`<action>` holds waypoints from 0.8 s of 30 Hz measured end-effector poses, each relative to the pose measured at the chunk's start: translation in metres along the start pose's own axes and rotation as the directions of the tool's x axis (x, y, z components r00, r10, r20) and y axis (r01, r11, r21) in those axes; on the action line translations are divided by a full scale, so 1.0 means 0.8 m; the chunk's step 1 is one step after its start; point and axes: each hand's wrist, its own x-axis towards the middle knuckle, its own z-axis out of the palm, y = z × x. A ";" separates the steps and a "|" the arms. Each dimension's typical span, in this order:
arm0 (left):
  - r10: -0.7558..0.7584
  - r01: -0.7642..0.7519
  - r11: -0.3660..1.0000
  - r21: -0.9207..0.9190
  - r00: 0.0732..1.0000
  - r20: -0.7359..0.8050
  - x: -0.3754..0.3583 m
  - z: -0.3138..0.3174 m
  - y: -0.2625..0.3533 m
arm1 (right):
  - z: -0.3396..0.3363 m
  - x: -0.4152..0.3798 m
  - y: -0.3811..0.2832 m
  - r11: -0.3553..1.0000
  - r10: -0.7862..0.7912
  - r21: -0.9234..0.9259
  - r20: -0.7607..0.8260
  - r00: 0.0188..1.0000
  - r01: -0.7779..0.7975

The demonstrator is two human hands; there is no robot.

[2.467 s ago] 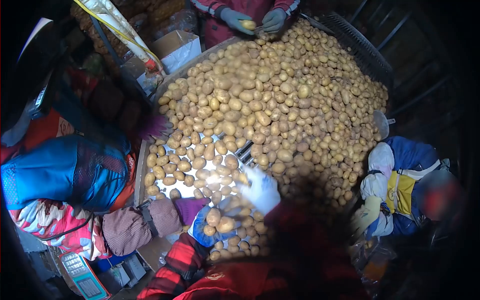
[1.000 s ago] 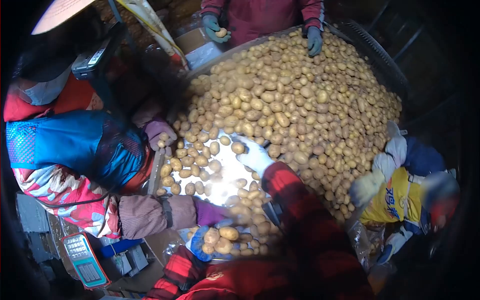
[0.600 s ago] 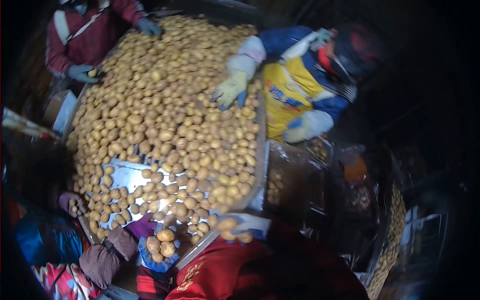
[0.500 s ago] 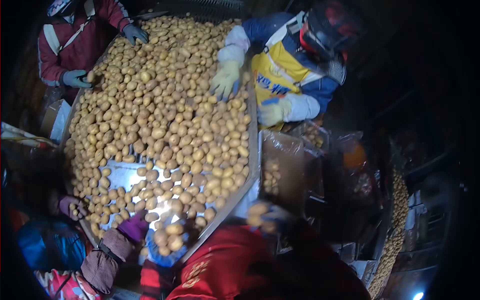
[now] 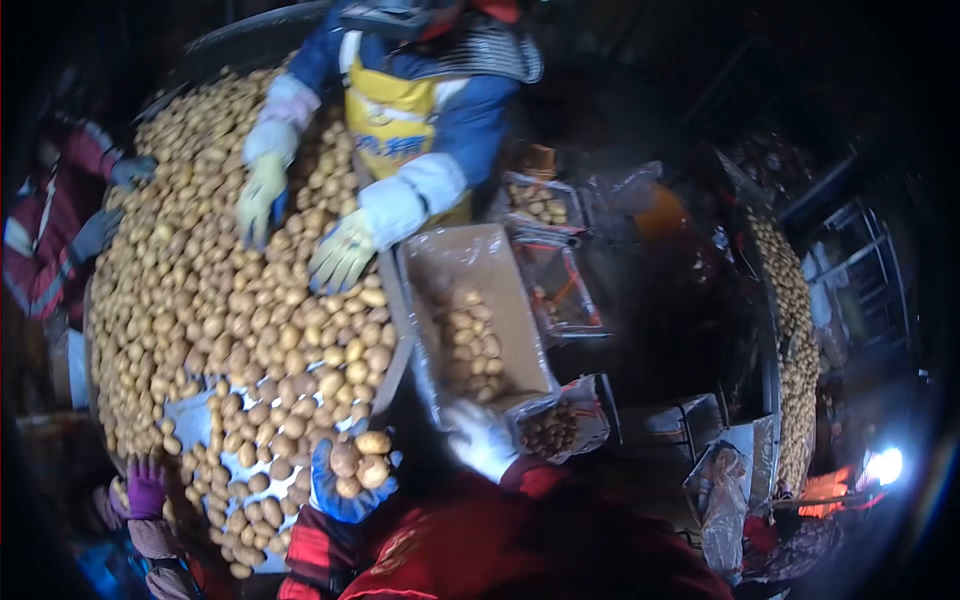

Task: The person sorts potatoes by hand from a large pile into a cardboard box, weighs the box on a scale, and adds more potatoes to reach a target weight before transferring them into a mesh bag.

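Note:
My left hand (image 5: pixel 347 480), in a blue glove, is cupped around several potatoes (image 5: pixel 360 462) just off the near corner of the sorting table (image 5: pixel 395 365). My right hand (image 5: pixel 480 437), in a pale glove, is at the near end of a plastic-lined cardboard box (image 5: pixel 520 330). Motion blurs its fingers, and no potato shows in it. A pile of potatoes (image 5: pixel 474 345) lies inside that box. Many loose potatoes (image 5: pixel 240 270) cover the table, with bits of its bright metal surface (image 5: pixel 190 418) showing near me.
Across the table, a co-worker in a yellow apron (image 5: pixel 390 110) has both gloved hands near the potatoes. Another co-worker's purple glove (image 5: pixel 146 487) is at lower left. Smaller lined boxes (image 5: pixel 560 415) stand beside the large one. A potato-filled conveyor (image 5: pixel 797 350) runs along the right.
The view has swung right, bringing the boxes nearer the middle. My right hand, earlier blurred with potatoes in it, is now at the box's near end with none visible. My left still holds potatoes.

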 end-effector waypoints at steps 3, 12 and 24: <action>-0.086 0.086 0.996 0.011 0.996 0.018 0.047 -0.050 -0.002 | -0.018 -0.005 0.027 1.000 0.022 0.018 0.071 0.997 -0.024; -0.409 0.399 0.906 0.140 0.910 0.059 0.237 0.120 -0.075 | -0.008 -0.003 0.147 0.992 0.126 -0.003 0.127 0.984 -0.127; -0.470 0.403 0.881 0.249 0.811 0.348 0.618 0.186 -0.163 | 0.001 0.001 0.170 0.995 -0.001 0.104 0.027 1.000 -0.002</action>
